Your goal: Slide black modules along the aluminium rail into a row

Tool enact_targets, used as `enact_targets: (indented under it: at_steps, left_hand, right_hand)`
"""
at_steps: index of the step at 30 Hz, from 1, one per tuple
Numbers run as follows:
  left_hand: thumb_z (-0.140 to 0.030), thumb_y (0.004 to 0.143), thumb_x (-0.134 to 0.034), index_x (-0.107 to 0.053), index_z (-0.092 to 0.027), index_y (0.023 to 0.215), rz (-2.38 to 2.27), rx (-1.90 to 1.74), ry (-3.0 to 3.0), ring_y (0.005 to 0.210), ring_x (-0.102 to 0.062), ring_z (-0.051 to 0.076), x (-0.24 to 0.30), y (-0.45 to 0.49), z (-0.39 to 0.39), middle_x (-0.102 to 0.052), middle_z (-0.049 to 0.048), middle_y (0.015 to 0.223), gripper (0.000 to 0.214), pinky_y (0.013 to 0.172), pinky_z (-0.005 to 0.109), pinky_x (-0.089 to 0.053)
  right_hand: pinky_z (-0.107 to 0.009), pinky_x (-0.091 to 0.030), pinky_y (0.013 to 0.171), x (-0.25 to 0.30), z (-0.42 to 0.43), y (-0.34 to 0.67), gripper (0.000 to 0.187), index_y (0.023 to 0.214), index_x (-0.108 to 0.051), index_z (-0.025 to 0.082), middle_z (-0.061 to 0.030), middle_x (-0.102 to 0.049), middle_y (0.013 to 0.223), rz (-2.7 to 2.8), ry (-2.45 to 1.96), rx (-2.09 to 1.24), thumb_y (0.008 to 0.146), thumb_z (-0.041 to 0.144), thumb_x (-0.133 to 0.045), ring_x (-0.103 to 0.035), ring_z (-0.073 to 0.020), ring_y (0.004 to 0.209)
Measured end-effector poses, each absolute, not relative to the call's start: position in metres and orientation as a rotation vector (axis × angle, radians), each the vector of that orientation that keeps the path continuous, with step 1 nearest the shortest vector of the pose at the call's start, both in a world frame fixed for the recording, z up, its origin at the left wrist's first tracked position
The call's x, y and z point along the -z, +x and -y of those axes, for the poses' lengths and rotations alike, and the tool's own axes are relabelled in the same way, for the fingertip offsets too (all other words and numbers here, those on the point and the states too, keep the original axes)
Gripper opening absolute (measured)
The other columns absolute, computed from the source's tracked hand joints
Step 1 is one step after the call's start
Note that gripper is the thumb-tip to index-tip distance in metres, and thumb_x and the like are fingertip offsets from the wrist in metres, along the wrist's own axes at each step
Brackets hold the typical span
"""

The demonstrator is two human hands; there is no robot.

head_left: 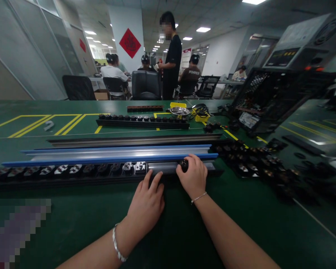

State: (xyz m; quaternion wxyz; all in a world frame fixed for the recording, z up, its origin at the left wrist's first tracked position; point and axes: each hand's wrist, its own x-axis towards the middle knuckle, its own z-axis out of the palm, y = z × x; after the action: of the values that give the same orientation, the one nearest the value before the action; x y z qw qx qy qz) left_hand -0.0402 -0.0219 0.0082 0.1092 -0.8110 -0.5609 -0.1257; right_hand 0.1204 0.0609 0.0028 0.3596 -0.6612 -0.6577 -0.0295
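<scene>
My right hand (192,176) is closed round a small black round part (184,164) and presses it into the bare end of a long black rail (168,167). My left hand (146,202) rests on the rail's front edge with its fingers stretched out flat, holding nothing. Left of my hands the rail holds a row of several black and silver modules (72,169). A blue-edged metal strip (114,154) lies just behind the rail.
A heap of loose black parts (254,161) lies to the right on the green mat. A second filled rail (142,121), a metal bowl (179,111) and an open black chassis (271,99) sit farther back. Several people sit and stand at desks beyond.
</scene>
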Motion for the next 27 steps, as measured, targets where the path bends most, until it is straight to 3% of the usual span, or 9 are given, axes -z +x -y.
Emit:
enact_targets:
  at_steps: [27]
  left_hand:
    - [-0.025,0.085,-0.048,-0.063,-0.02,0.111,1.652,0.39,-2.414,0.136,-0.03,0.032,-0.006,-0.045,0.023,-0.041,0.0033,0.146,0.03,0.098,0.045,-0.047]
  right_hand:
    - [-0.042,-0.036,0.096,-0.002,-0.067,0.14,0.026,0.096,-0.064,0.015,-0.0117,-0.064,0.11,1.667,-1.694,0.154,0.075,0.026,-0.054,-0.055,-0.0264,0.106]
